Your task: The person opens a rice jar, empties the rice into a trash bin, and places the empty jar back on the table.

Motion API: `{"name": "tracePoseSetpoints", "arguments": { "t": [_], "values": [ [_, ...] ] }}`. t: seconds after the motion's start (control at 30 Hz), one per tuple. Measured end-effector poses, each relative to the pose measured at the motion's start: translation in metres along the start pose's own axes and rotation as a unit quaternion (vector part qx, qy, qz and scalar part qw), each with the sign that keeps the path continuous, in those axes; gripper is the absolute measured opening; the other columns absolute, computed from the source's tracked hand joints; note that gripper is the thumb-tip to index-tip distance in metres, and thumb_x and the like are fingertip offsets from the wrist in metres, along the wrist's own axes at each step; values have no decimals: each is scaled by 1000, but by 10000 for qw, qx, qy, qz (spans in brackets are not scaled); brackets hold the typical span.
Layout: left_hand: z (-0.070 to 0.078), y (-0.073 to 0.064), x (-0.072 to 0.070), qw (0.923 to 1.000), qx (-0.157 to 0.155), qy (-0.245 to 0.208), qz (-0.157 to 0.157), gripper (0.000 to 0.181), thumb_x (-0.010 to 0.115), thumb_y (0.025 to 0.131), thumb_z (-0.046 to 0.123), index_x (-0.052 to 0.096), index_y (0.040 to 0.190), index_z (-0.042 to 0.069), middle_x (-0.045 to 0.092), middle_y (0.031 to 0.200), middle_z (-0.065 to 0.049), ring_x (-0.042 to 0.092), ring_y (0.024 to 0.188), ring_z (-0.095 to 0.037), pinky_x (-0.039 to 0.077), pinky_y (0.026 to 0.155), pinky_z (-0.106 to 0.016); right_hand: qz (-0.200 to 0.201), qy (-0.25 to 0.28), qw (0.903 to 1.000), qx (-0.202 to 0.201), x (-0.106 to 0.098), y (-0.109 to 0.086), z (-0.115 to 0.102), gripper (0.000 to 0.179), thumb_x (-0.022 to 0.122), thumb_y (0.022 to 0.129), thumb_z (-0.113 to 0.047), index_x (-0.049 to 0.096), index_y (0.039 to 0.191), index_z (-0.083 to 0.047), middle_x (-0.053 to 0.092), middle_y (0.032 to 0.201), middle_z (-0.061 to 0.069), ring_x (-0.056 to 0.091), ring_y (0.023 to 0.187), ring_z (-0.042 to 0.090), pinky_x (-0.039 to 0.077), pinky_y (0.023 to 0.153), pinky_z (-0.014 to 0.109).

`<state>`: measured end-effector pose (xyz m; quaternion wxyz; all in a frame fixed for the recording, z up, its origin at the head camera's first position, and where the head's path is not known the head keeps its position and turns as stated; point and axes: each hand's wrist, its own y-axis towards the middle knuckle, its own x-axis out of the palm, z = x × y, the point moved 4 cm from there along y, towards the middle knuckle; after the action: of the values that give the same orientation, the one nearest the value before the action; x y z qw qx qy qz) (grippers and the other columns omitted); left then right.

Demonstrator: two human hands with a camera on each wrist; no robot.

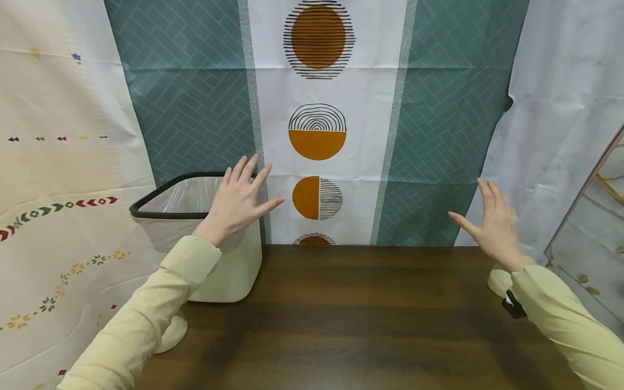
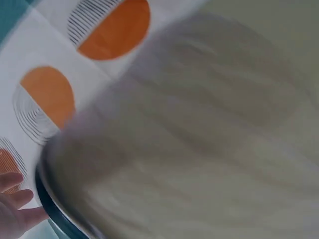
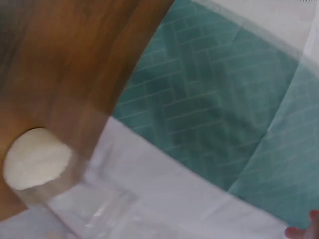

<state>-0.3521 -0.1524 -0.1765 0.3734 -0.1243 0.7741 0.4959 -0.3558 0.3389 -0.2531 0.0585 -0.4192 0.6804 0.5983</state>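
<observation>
My left hand point(image 1: 233, 205) is raised with its fingers spread and holds nothing. It overlaps the right side of a pale bin point(image 1: 229, 279) in the head view. That bin has a black rim point(image 1: 161, 192) and a clear plastic liner point(image 1: 187, 195). In the left wrist view the bin's liner-covered side point(image 2: 189, 134) fills most of the picture, blurred, with fingers point(image 2: 17, 199) beside the dark rim point(image 2: 47, 199). On the right, my right hand point(image 1: 498, 227) hovers above the table's far right part, thumb apart from straight fingers, nothing in it.
A brown wooden table point(image 1: 341, 314) runs up to a patterned curtain point(image 1: 322, 92). One cream rounded object point(image 1: 174, 331) lies by my left forearm. Another cream rounded object point(image 1: 499, 281), with a small black item point(image 1: 513, 305) nearby, is by my right wrist.
</observation>
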Motion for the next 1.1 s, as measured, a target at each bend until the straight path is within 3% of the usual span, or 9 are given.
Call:
{"name": "tracePoseSetpoints", "arguments": {
  "t": [0.23, 0.4, 0.5, 0.9, 1.0, 1.1],
  "values": [
    [-37, -16, -10, 9994, -347, 10, -95, 74, 51, 84, 55, 35, 139, 8, 25, 140, -22, 19, 128, -39, 20, 95, -58, -18, 305, 9960, 839, -9, -16, 40, 86, 60, 85, -36, 6, 145, -8, 8, 145, 21, 6, 129, 41, 2, 98, 57],
    [-61, -29, -17, 9982, -573, 55, -141, 71, 51, 86, 52, 36, 138, 6, 27, 139, -23, 20, 128, -39, 21, 94, -59, -159, 804, 9838, 1597, -13, -32, 63, 88, 57, 87, -34, -4, 144, -7, -1, 144, 25, -2, 129, 42, 2, 97, 58],
    [-75, -37, -23, 9973, -706, 109, -152, 70, 51, 87, 51, 36, 138, 6, 27, 139, -22, 20, 127, -39, 21, 94, -59, -151, 833, 9767, 1972, -18, -39, 75, 90, 57, 86, -37, -6, 144, -7, -3, 144, 25, -5, 128, 43, 2, 96, 60],
    [-118, -69, -31, 9907, -1248, -156, -521, 67, 45, 90, 48, 35, 136, 2, 27, 137, -26, 20, 125, -43, 20, 93, -59, -24, 1138, 9572, 2663, -22, -60, 100, 92, 56, 86, -39, -9, 143, -10, -8, 145, 23, -9, 128, 42, 0, 97, 59],
    [-125, -76, -30, 9889, -1336, -274, -581, 65, 44, 91, 48, 38, 134, -1, 29, 135, -27, 22, 123, -45, 21, 93, -59, -20, 1408, 9467, 2898, -21, -70, 108, 93, 55, 87, -38, -14, 142, -10, -12, 144, 22, -12, 128, 40, -2, 97, 57],
    [-131, -83, -27, 9860, -1471, -410, -668, 64, 44, 92, 47, 39, 132, -2, 31, 133, -28, 25, 120, -47, 22, 90, -61, 49, 1928, 9216, 3367, -12, -83, 135, 93, 52, 88, -40, -21, 139, -14, -19, 143, 21, -17, 127, 36, -4, 99, 53]
  ]
}}
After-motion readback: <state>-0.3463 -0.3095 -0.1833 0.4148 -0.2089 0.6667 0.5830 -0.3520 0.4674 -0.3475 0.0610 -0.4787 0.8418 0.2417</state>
